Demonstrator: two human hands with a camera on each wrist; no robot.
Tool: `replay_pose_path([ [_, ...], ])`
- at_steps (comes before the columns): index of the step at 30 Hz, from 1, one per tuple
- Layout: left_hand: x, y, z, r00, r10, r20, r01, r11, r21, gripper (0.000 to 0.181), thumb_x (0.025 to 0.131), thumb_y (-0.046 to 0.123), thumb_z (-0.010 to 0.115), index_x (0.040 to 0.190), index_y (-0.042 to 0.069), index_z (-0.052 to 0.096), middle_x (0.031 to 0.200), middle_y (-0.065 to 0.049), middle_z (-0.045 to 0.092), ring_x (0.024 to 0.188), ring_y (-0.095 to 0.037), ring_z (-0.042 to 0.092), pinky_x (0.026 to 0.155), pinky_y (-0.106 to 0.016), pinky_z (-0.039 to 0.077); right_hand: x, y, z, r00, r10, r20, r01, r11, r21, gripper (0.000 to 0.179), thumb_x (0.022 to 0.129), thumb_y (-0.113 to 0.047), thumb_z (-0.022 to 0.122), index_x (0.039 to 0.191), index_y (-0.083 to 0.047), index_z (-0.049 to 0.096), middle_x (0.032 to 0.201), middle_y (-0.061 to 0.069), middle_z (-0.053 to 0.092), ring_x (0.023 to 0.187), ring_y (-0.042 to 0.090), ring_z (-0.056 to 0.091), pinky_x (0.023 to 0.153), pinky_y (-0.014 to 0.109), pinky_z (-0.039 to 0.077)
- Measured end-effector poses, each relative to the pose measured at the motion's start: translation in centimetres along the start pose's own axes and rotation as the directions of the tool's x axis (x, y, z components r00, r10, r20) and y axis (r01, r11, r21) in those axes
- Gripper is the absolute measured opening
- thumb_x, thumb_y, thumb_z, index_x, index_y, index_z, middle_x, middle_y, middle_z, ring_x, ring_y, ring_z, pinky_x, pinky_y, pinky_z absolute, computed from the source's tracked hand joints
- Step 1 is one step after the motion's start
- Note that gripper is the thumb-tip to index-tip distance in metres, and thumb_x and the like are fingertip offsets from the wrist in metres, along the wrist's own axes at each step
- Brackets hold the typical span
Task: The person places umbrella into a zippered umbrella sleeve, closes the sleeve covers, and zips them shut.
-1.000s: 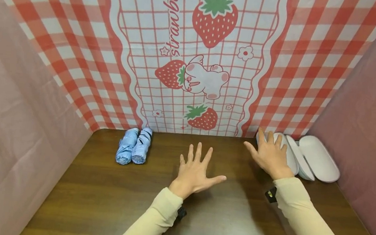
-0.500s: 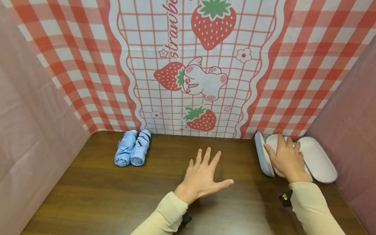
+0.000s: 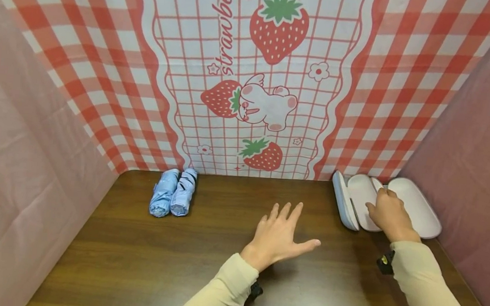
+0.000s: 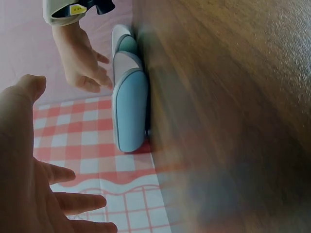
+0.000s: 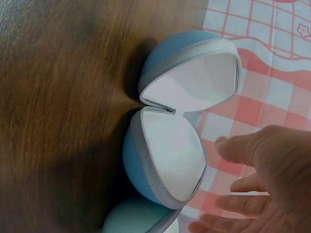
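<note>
At the back right of the table lie two unzipped hard-shell glasses cases with pale linings. The blue case (image 3: 361,197) is on the left, its two halves spread apart. Beside it is the green case (image 3: 417,209), its green shell (image 5: 133,216) showing in the right wrist view. My right hand (image 3: 392,217) hovers over the place where the cases meet, thumb apart from the loosely bent fingers, holding nothing; fingertip contact is hard to tell. My left hand (image 3: 277,236) hangs over the middle of the table with fingers spread and nothing in it.
Two folded light-blue umbrellas (image 3: 164,192) lie side by side at the back left of the wooden table (image 3: 138,270). A red-checked strawberry cloth (image 3: 272,92) hangs behind, and pink cloth (image 3: 469,143) closes off both sides.
My right hand has moved rightward from the blue case across to the green one, uncovering the blue case. The left hand has drifted right, still spread. Both cases and umbrellas lie as before.
</note>
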State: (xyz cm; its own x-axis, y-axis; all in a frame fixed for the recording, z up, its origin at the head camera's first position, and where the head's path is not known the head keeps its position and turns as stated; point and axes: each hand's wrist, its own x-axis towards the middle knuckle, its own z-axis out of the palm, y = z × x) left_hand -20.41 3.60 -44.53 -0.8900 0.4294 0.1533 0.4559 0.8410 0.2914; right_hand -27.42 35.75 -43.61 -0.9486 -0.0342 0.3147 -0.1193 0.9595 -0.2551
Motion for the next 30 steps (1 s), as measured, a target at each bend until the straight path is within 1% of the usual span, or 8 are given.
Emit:
replay_pose_path([
  [4,0.1,0.4,0.2,1.000,0.012,-0.006,-0.012,0.999,0.035,0.100,0.087,0.089,0.036,0.165,0.028,0.022,0.160,-0.006,0.045,0.145,-0.037,0.046,0.102,-0.054,0.052,0.0,0.4,0.2,0.998,-0.049,-0.041,0.048,0.998,-0.034,0.029,0.086,-0.002,0.068,0.091,0.023,0.054,0.087,0.045,0.054,0.074,0.066,0.054,0.072,0.072,0.047],
  [9,0.3,0.8,0.4,0.999,0.029,-0.014,-0.029,0.998,0.054,0.100,0.087,0.090,0.036,0.164,0.028,0.026,0.155,-0.005,0.051,0.141,-0.035,0.051,0.095,-0.050,0.056,-0.1,0.7,0.4,0.993,-0.093,-0.076,0.087,0.994,-0.071,0.021,0.081,0.004,0.067,0.081,0.022,0.059,0.077,0.041,0.054,0.071,0.061,0.055,0.069,0.069,0.046],
  [13,0.3,0.9,0.6,0.999,0.047,-0.024,-0.045,0.997,0.063,0.099,0.087,0.089,0.037,0.163,0.026,0.030,0.150,-0.004,0.056,0.137,-0.033,0.055,0.090,-0.047,0.058,-0.3,1.1,0.5,0.993,-0.090,-0.077,0.087,0.995,-0.040,0.013,0.077,0.009,0.064,0.081,0.021,0.061,0.075,0.039,0.053,0.072,0.060,0.055,0.067,0.068,0.047],
  [16,0.4,1.0,0.8,0.998,0.054,-0.033,-0.052,0.996,0.069,0.098,0.087,0.089,0.038,0.162,0.025,0.032,0.147,-0.004,0.058,0.133,-0.031,0.058,0.086,-0.045,0.059,-0.5,1.4,0.5,0.995,-0.078,-0.061,0.078,0.997,-0.007,0.008,0.076,0.014,0.058,0.082,0.019,0.059,0.075,0.037,0.052,0.073,0.059,0.055,0.066,0.066,0.047],
  [20,0.4,1.0,0.9,0.998,0.057,-0.039,-0.054,0.996,0.074,0.098,0.087,0.088,0.039,0.161,0.024,0.034,0.145,-0.004,0.060,0.130,-0.029,0.060,0.084,-0.043,0.059,-0.6,1.6,0.5,0.996,-0.080,-0.049,0.081,0.997,0.011,0.008,0.075,0.017,0.051,0.078,0.016,0.059,0.072,0.034,0.053,0.072,0.056,0.056,0.065,0.063,0.047],
  [24,0.5,1.0,1.1,0.998,0.056,-0.037,-0.053,0.996,0.073,0.097,0.087,0.088,0.039,0.160,0.024,0.036,0.145,-0.004,0.061,0.129,-0.028,0.061,0.085,-0.044,0.059,-0.6,1.6,0.5,0.997,-0.073,-0.031,0.074,0.997,0.024,0.010,0.074,0.017,0.049,0.077,0.016,0.059,0.071,0.034,0.053,0.070,0.055,0.056,0.062,0.061,0.046],
  [26,0.5,1.0,1.2,0.998,0.056,-0.037,-0.053,0.996,0.071,0.097,0.088,0.088,0.039,0.160,0.023,0.037,0.144,-0.005,0.062,0.128,-0.028,0.062,0.084,-0.044,0.059,-0.6,1.6,0.5,0.997,-0.068,-0.026,0.069,0.997,0.034,0.012,0.074,0.017,0.050,0.079,0.017,0.060,0.072,0.035,0.053,0.069,0.055,0.056,0.060,0.061,0.046],
  [30,0.5,1.0,1.3,0.998,0.047,-0.034,-0.045,0.997,0.064,0.096,0.088,0.088,0.039,0.159,0.024,0.037,0.142,-0.004,0.063,0.125,-0.027,0.063,0.083,-0.043,0.059,-0.6,1.2,0.6,0.996,-0.072,-0.046,0.075,0.996,0.047,0.014,0.074,0.017,0.050,0.082,0.018,0.061,0.074,0.035,0.053,0.069,0.055,0.056,0.060,0.061,0.046],
])
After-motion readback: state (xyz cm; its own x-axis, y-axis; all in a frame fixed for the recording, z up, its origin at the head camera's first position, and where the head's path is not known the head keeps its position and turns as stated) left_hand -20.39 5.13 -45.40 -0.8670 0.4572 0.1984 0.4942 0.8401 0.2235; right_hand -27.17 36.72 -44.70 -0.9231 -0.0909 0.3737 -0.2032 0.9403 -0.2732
